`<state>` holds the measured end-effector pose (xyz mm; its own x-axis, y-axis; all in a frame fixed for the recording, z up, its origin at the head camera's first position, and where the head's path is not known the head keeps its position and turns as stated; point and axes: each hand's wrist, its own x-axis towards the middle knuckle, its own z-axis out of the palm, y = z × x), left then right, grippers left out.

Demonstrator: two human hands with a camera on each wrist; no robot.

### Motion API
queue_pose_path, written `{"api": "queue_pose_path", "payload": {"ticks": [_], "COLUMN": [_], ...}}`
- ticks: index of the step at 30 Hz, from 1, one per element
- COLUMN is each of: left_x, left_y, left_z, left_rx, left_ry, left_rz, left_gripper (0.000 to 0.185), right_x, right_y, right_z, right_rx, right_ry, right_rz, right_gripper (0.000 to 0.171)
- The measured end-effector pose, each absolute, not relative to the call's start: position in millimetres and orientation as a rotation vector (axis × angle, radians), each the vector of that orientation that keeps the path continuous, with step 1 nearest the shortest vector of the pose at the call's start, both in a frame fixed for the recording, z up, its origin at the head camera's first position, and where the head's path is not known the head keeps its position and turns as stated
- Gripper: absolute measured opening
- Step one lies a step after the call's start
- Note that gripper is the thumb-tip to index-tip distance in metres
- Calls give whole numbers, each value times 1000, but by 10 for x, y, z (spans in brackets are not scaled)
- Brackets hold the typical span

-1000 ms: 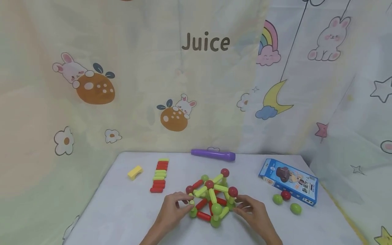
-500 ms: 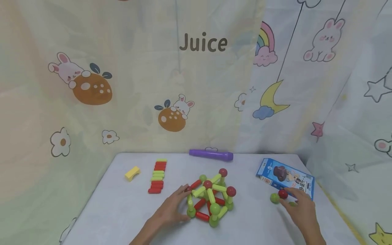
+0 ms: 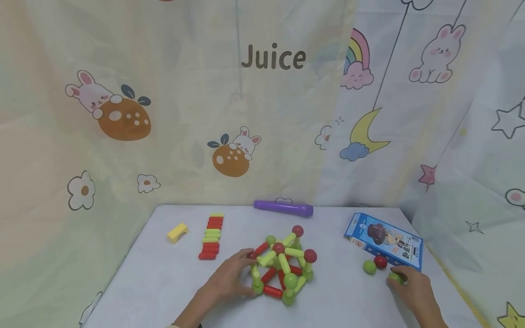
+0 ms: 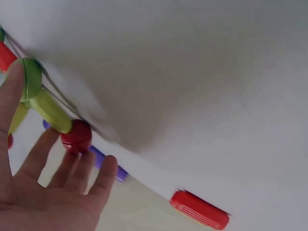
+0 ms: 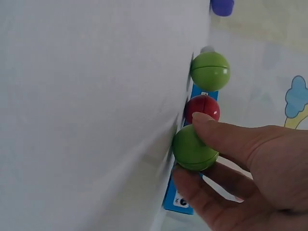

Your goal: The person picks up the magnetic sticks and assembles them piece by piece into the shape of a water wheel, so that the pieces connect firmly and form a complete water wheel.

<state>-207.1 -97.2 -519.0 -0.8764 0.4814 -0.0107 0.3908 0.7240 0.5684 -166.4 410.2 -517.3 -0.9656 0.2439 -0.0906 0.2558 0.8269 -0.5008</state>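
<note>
A dome of red and green rods and balls [image 3: 283,269] stands on the white table [image 3: 164,282]. My left hand [image 3: 241,273] rests against its left side with straight fingers. In the left wrist view the fingers [image 4: 72,166] touch a red ball [image 4: 77,136] and the thumb lies on a green ball [image 4: 30,79], with a green rod [image 4: 48,109] joining the two. My right hand [image 3: 401,279] pinches a loose green ball [image 3: 394,276] at the right, between thumb [image 5: 226,132] and fingers round that ball [image 5: 194,147]. Another green ball [image 3: 369,267] and a red ball [image 3: 380,261] lie just beyond it.
A blue box [image 3: 385,240] lies behind the loose balls near the right edge. At the back left lie a row of red and green rods [image 3: 211,241] and a yellow block [image 3: 177,232]. A purple marker [image 3: 283,208] lies along the back edge. Patterned curtains hang all around.
My right hand left the dome, moved right to the loose balls and took hold of the nearest green ball. The left hand stayed at the dome's left side, fingers flatter.
</note>
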Motion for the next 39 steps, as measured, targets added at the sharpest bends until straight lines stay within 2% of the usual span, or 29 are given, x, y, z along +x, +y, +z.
{"api": "queue_pose_path", "payload": {"ticks": [6, 10, 14, 20, 22, 27, 39], "left_x": [-1909, -1775, -1677, -1580, -1562, -1548, -1552], "left_y": [-775, -584, -398, -239, -216, -181, -190], "left_z": [-5209, -5177, -5146, -5117, -5120, -5146, -5138], "left_rx": [579, 415, 286, 182, 169, 185, 215], "left_ry": [2904, 2969, 3000, 3021, 3033, 3041, 3131], "left_rz": [868, 890, 831, 778, 761, 733, 591], "left_gripper": [74, 79, 87, 91, 91, 89, 81], "right_x": [-1445, -1259, -1068, -983, -1024, -1115, -1199], "right_y": [3709, 3191, 2624, 1882, 1701, 1445, 1303], "right_z": [-4983, -4746, -4529, -4579, -4662, -4834, -4934], "right_rx": [280, 16, -169, -518, -533, -343, -383], "right_ry": [3196, 3212, 2942, 2772, 2855, 3053, 3376], "right_rz": [-1102, -1514, -1822, -1931, -1901, -1814, -1464], "right_gripper": [41, 40, 40, 41, 43, 53, 57]}}
